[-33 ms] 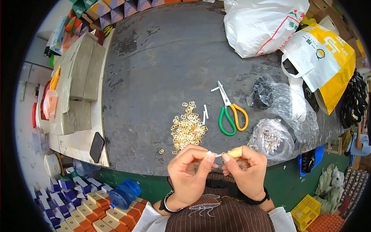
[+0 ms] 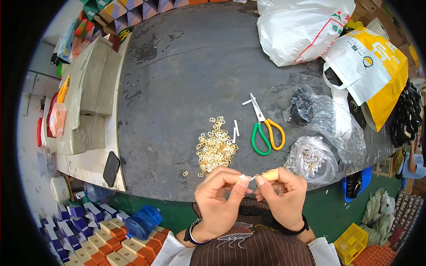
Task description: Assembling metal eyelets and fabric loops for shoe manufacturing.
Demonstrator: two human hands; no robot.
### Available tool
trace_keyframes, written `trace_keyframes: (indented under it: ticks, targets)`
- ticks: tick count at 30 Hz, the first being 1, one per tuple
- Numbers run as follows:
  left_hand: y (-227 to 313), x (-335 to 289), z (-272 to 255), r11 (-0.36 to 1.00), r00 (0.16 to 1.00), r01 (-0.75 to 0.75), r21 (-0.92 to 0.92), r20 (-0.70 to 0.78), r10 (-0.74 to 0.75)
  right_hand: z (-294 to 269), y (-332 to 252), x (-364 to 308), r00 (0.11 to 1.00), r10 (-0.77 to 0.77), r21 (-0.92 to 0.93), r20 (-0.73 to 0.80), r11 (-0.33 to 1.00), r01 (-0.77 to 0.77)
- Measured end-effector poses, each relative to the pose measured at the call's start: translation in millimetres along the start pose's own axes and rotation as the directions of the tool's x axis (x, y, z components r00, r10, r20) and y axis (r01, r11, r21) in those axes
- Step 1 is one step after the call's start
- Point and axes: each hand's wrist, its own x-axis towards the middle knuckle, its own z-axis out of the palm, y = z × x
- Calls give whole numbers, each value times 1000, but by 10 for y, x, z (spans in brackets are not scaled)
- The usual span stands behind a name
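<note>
My left hand (image 2: 220,199) pinches a narrow white strip (image 2: 252,178) between thumb and forefinger, in front of my chest at the table's near edge. Facing it, my right hand (image 2: 286,199) has thumb and forefinger closed on a tiny gold buckle (image 2: 257,176), partly hidden by the fingertips. The strip spans the short gap between both hands. A yellow finger cover (image 2: 270,174) wraps my right forefinger. Just beyond my left hand lies a heap of small gold buckles (image 2: 216,150). Two white strips (image 2: 236,128) rest beside the heap.
Scissors (image 2: 261,126) with one green and one orange handle lie open on the dark table (image 2: 177,88). To the right are a clear bag of small metal parts (image 2: 311,160) and plastic bags (image 2: 306,31). A phone (image 2: 111,169) and wrapped boxes (image 2: 95,80) sit at left.
My left hand has shifted slightly to the right, toward my right hand. Less of the white strip shows between them. My right hand has barely moved.
</note>
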Motion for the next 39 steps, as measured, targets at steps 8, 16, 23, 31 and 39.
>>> trace_keyframes:
  ticks: [8,16,23,31,39]
  targets:
    - [-221,-35,38,718,844,-511,472,116,524,52,-41,-75,976,-185,-101,-114,980,174]
    - [-252,-7,13,560,678,-718,414,232,698,11,-105,-182,985,-150,129,-91,979,161]
    - [-238,-49,42,633,740,-654,413,181,648,6,-113,-231,982,-160,77,-99,983,168]
    - [-216,-10,23,733,811,-582,351,191,553,-21,-92,-207,980,-182,71,-77,980,188]
    - [-212,88,-118,971,960,-199,-137,175,221,-86,-187,-95,999,-39,256,37,966,28]
